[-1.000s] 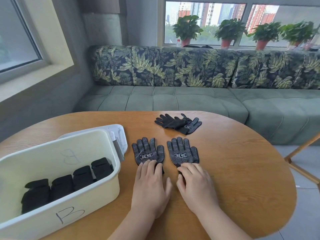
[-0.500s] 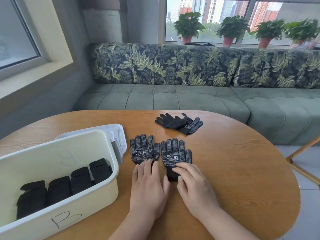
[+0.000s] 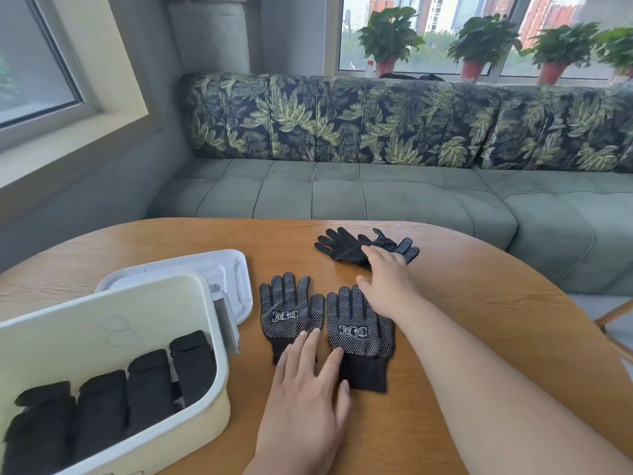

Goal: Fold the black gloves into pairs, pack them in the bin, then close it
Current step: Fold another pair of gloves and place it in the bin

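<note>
From the head camera, two dotted gloves lie flat side by side on the wooden table (image 3: 479, 320), printed sides up and fingers pointing away from the person. They are the left-lying glove (image 3: 289, 310) and the right-lying glove (image 3: 359, 334), with their edges almost touching. The left hand (image 3: 305, 389) rests on their cuffs with its fingers straight and spread, one fingertip on each glove. It grips nothing and probably only pins them so they stay lined up for folding.

The right hand (image 3: 387, 282) reaches across to the loose heap of gloves (image 3: 342, 246) at the far side of the table. Its fingers seem stretched out on top of the heap rather than curled, though the back of the hand hides most of them. No pinch shows.

At the left stands the cream bin (image 3: 219, 371), open, with four folded pairs (image 3: 147, 382) set in a row along its floor. There is room left beside them. Its white lid (image 3: 219, 269) lies on the table just behind the bin, out of the way until packing is done. Two pairs remain unfolded, so closing is some way off.
</note>
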